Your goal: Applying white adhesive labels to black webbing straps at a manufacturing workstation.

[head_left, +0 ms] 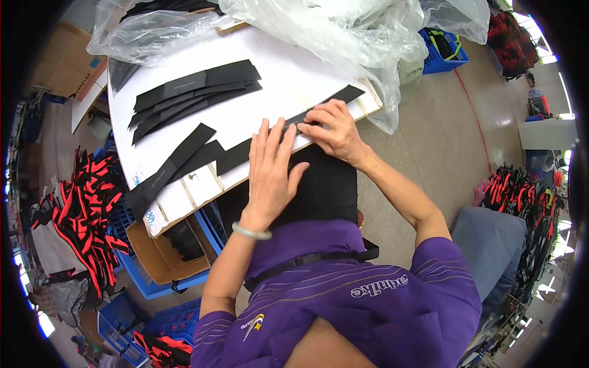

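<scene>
Black strip [235, 158] — diagonal, right end farther

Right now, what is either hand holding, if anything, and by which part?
The right hand touches a long, flat black strip near its middle, and the left hand lies flat across it; whether either grips it cannot be told.

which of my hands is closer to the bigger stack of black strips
Left. Your left hand is below and right of the stack; your right hand is farther right.
</scene>
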The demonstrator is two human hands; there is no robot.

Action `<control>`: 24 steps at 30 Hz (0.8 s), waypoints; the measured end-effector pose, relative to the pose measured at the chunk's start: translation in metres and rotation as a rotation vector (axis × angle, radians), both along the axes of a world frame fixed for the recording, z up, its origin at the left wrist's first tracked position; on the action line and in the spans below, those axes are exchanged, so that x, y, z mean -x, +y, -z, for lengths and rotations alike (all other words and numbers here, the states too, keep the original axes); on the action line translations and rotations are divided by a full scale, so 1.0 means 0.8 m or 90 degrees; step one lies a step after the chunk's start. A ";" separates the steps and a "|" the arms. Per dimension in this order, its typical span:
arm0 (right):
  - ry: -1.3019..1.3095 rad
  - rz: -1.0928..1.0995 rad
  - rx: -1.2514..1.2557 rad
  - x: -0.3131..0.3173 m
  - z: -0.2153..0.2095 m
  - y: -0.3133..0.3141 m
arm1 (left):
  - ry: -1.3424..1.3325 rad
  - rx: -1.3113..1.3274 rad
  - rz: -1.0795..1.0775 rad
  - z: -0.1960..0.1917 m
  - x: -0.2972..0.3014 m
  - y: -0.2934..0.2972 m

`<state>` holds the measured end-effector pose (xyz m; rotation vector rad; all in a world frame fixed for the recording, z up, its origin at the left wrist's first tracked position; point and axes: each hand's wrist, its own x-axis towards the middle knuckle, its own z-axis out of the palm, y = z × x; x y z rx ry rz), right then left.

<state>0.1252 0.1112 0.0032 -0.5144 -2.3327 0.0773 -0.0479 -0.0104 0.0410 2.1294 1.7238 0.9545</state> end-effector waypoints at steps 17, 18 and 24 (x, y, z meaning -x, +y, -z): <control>-0.071 0.147 0.046 -0.062 0.027 -0.017 | 0.210 0.016 -0.106 0.034 -0.037 0.019; -0.062 0.146 0.049 -0.062 0.028 -0.016 | 0.213 0.010 -0.108 0.034 -0.039 0.020; -0.024 0.137 0.053 -0.061 0.033 -0.016 | 0.177 -0.012 -0.081 0.042 -0.048 0.022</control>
